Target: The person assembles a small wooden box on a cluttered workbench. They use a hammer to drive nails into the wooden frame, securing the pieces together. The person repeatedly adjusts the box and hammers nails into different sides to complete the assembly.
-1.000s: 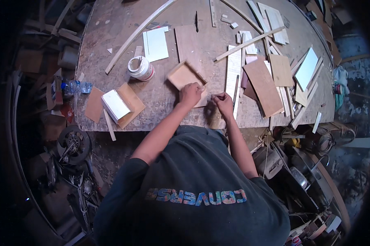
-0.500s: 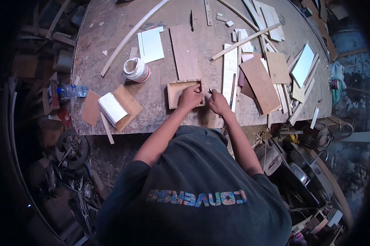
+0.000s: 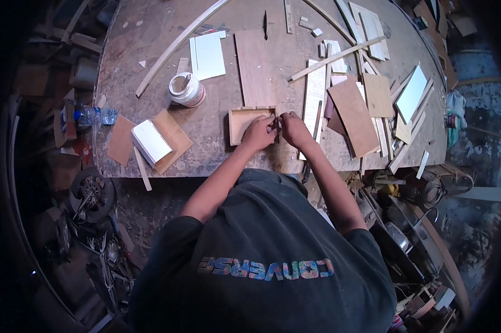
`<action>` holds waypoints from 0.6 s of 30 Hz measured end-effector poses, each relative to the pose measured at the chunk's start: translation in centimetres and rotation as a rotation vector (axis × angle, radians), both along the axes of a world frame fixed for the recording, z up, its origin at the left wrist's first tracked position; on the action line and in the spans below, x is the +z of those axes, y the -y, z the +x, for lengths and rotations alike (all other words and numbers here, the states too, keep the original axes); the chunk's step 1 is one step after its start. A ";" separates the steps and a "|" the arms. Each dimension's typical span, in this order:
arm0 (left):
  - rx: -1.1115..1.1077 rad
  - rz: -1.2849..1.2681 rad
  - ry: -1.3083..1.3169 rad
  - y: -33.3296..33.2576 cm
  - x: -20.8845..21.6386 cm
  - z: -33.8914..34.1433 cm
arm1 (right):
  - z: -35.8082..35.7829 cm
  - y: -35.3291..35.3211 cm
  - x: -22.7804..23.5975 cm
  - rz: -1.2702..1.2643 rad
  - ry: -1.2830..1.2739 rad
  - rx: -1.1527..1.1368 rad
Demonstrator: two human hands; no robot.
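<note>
In front of me on the workbench sits a small open wooden box [image 3: 240, 117] with low walls and a pale floor. My left hand [image 3: 257, 133] reaches over its front, the fingers bent and gripping at its right wall. Just outside that wall is my right hand [image 3: 296, 132], fingers pinched together close to the left fingertips. Whatever is in the right hand is too small and hidden to make out. A long brown board [image 3: 254, 69] lies flat behind the box.
An open white tub [image 3: 187, 91] stands left of the box. Farther left are a white block [image 3: 151, 145] on brown panels and a plastic bottle [image 3: 98, 116]. Wood strips and a brown panel [image 3: 354, 119] crowd the right side. A long strip [image 3: 178, 50] lies back left.
My right hand has moved up against the box's right wall, and the dark thing it held is now hidden. The left hand stays at the box. The view has shifted slightly.
</note>
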State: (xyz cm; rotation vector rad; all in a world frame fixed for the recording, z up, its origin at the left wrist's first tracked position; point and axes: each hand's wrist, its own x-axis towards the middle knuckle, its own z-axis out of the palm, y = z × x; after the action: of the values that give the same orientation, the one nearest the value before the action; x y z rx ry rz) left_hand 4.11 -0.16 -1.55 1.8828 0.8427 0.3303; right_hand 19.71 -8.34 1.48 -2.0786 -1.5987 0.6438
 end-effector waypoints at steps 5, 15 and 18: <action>-0.012 -0.016 -0.017 -0.1 0.8 -0.2 | 0.4 -0.7 0.8 -0.086 0.086 0.116; -0.042 0.073 0.008 -0.3 -0.1 -0.3 | -0.3 -1.7 1.8 -0.126 0.342 0.213; -0.085 0.085 0.039 -0.5 0.1 -0.2 | -0.7 -1.7 1.8 -0.222 0.367 0.202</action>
State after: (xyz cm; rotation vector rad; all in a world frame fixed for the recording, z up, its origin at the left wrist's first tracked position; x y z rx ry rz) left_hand 3.91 0.31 -1.48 1.9783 0.7297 0.3541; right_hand 19.00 -6.60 3.28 -2.3177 -2.0417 0.5493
